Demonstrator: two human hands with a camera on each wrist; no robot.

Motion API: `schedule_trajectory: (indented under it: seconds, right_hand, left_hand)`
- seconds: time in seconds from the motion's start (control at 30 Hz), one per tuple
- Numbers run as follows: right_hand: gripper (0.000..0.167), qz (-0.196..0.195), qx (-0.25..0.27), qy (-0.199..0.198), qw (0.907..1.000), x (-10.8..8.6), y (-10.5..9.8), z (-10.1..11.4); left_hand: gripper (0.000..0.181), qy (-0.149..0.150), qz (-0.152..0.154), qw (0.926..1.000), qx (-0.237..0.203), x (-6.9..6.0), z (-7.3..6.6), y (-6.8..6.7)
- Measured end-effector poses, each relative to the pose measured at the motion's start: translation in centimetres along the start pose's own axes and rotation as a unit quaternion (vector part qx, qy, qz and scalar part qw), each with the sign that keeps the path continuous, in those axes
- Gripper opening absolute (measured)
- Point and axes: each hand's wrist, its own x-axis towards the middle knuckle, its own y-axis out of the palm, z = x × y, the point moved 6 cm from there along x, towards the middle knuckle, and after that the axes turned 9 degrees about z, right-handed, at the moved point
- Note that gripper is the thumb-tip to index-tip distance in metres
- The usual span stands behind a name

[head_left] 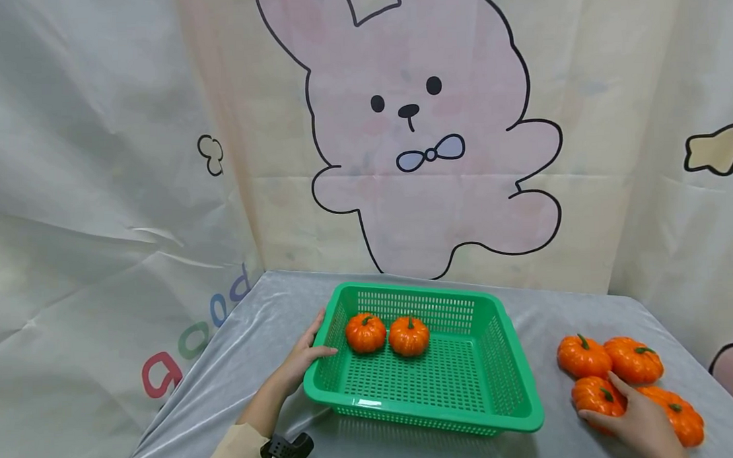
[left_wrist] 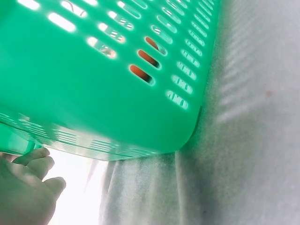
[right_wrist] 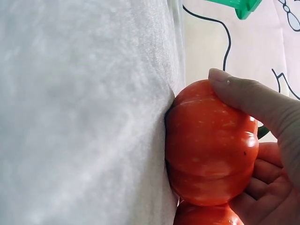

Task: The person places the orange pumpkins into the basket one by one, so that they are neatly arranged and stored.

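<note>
My left hand (head_left: pixel 301 359) holds the left rim of a green plastic basket (head_left: pixel 433 413), thumb over the edge and fingers along the outside. Two small orange pumpkins, a left one (head_left: pixel 365 333) and a right one (head_left: pixel 409 337), sit inside near the back left. On the right of the table, my right hand (head_left: pixel 642 418) grips an orange pumpkin (right_wrist: pixel 211 145) between thumb and fingers. That pumpkin still touches the grey cloth in the right wrist view. Three more pumpkins lie around it: one behind (head_left: pixel 583 357), one at back right (head_left: pixel 634 360), one at front right (head_left: pixel 676 413), partly covered by the hand.
Grey cloth (head_left: pixel 272 313) covers the table. Behind it hangs a curtain (head_left: pixel 439 213) with a printed pink animal, and more printed sheets close off both sides. A dark band (head_left: pixel 286 449) is on my left wrist.
</note>
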Motion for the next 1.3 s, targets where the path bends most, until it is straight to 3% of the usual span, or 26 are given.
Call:
schedule_trajectory:
  seconds: [0.27, 0.6, 1.0, 1.3]
  right_hand:
    - [0.122, 0.027, 0.009, 0.02, 0.9994, -0.1, -0.2, 0.4]
    - [0.111, -0.062, -0.009, -0.059, 0.9963, -0.3, -3.2, 2.7]
    - [0.111, -0.06, -0.022, -0.092, 0.9937, 0.7, -5.5, 5.9]
    - [0.107, -0.061, 0.0, -0.128, 0.9899, 1.0, -6.7, 9.6]
  left_hand:
    - [0.086, -0.005, 0.006, 1.0, 0.003, -0.2, -0.1, 0.1]
    - [0.087, -0.004, 0.006, 0.9999, 0.008, -0.2, -0.2, 0.2]
    - [0.086, -0.002, 0.006, 0.9999, 0.008, -0.4, -0.2, 0.0]
    - [0.087, -0.002, 0.004, 0.9999, 0.01, -0.3, -0.3, 0.1]
